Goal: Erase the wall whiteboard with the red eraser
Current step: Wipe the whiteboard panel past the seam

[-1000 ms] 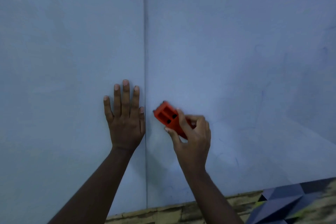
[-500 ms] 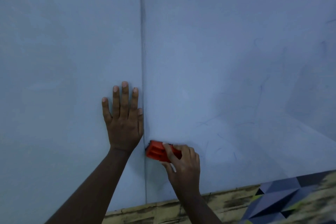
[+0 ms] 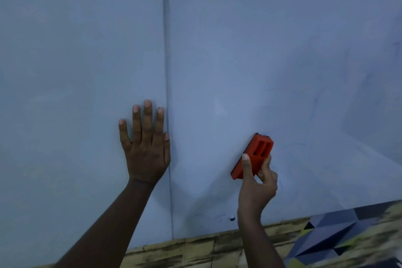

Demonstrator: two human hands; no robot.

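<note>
The red eraser (image 3: pixel 252 156) has moved in the last half sec. Before, it lay almost flat and low, touching the vertical seam (image 3: pixel 167 93) of the wall whiteboard (image 3: pixel 239 61), just under the thumb side of the left hand (image 3: pixel 146 148). Now it is well to the right of the seam and a bit higher, approx. level with the left palm, and it is turned, so its long side stands up, tilted to the right. One sec ago it was also near the seam but higher, so the strokes go down, then out to the right. My reading: the strip next to the seam is done and the wiping goes on into the right panel.

The right hand (image 3: pixel 257 183) holds the eraser from below, thumb on the left edge and fingers curled round the right edge. The left hand has not moved: it rests flat on the board, fingers straight, just left of the seam, holding nothing.

The eraser is an orange-red plastic block w/ open hollow cells on its back; a dark pad shows at the top edge, against the board. Right of the seam, the board has only faint thin marks, so I judge the erasing is mostly done here. A small dark spot (image 3: pixel 232 218) sits low, near the bottom edge.
</note>
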